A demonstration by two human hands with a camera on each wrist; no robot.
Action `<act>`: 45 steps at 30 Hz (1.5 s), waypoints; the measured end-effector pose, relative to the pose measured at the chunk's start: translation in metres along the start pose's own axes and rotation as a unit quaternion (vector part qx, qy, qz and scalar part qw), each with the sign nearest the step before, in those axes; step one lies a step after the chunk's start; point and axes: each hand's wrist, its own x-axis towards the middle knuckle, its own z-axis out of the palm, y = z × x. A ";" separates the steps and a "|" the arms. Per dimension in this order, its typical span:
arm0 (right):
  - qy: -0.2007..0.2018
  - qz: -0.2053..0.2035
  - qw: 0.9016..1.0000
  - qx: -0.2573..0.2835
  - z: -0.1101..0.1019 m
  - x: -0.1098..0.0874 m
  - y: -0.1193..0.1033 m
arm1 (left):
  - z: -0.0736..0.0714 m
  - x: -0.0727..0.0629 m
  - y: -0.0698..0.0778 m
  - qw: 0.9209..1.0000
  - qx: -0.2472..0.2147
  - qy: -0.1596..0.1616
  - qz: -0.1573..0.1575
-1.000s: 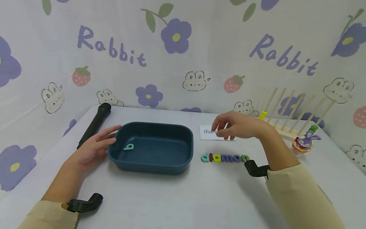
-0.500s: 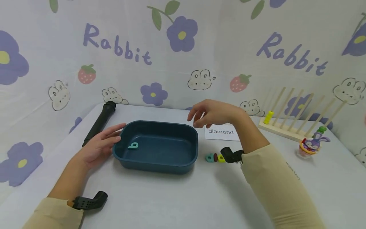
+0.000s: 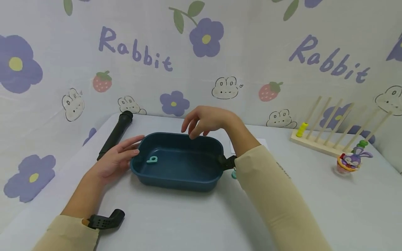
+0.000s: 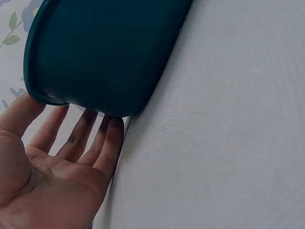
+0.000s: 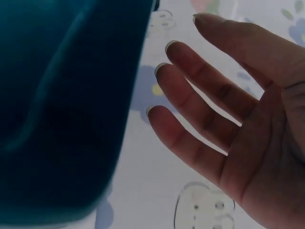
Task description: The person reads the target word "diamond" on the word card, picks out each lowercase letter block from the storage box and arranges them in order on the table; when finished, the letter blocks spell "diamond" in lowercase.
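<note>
A dark teal rectangular tub (image 3: 185,186) stands on the white table. At its left end, my left hand (image 3: 114,160) rests with extended fingers against the wall; the left wrist view shows the fingertips (image 4: 114,125) touching the tub (image 4: 100,57). My right hand (image 3: 208,118) hovers over the back rim, fingers loosely bent, holding nothing; in the right wrist view its fingers (image 5: 190,102) are apart from the tub. A small teal letter (image 3: 152,159) lies inside on the left. Beside the tub, a bit of another teal letter (image 3: 234,174) shows; my right sleeve hides the rest of that row.
A black microphone (image 3: 116,135) lies behind my left hand. A white card (image 3: 262,141) is partly covered by my right arm. At the back right stand a wooden peg rack (image 3: 317,143) with several beads and a purple rabbit figure (image 3: 350,161) on a small cup.
My right hand has moved left, from over the word card to the tub's back rim, and its sleeve now covers most of the letter row. My left hand stays at the tub.
</note>
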 end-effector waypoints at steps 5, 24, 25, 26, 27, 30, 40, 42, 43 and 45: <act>-0.019 -0.009 1.000 -0.008 0.004 0.017 -0.009 | 0.004 0.002 0.000 1.000 -0.003 0.009 -0.002; -0.060 -0.032 0.998 -0.017 0.026 0.062 -0.018 | 0.005 0.010 0.000 1.000 -0.003 0.006 -0.008; -0.064 -0.031 0.997 -0.013 0.028 0.063 -0.018 | 0.006 0.010 -0.001 1.000 -0.003 0.005 -0.009; -0.068 -0.029 0.997 -0.010 0.030 0.065 -0.019 | 0.006 0.010 -0.002 1.000 -0.007 0.007 -0.010; -0.073 -0.027 0.997 -0.008 0.032 0.066 -0.019 | 0.006 0.009 -0.002 1.000 -0.010 0.008 -0.012; -0.088 -0.022 0.996 -0.009 0.036 0.071 -0.022 | 0.005 0.007 -0.003 1.000 -0.018 0.008 -0.013; -0.140 -0.023 0.989 -0.027 0.058 0.090 -0.027 | 0.002 0.006 -0.004 0.999 -0.030 0.003 -0.016; -0.145 -0.020 0.989 -0.029 0.062 0.093 -0.027 | 0.001 0.006 -0.003 0.999 -0.030 0.003 -0.014; -0.147 -0.018 0.989 -0.028 0.063 0.094 -0.028 | 0.001 0.006 -0.003 0.999 -0.031 0.005 -0.014; -0.150 -0.018 0.988 -0.024 0.065 0.096 -0.029 | 0.002 0.005 -0.002 0.999 -0.031 0.009 -0.013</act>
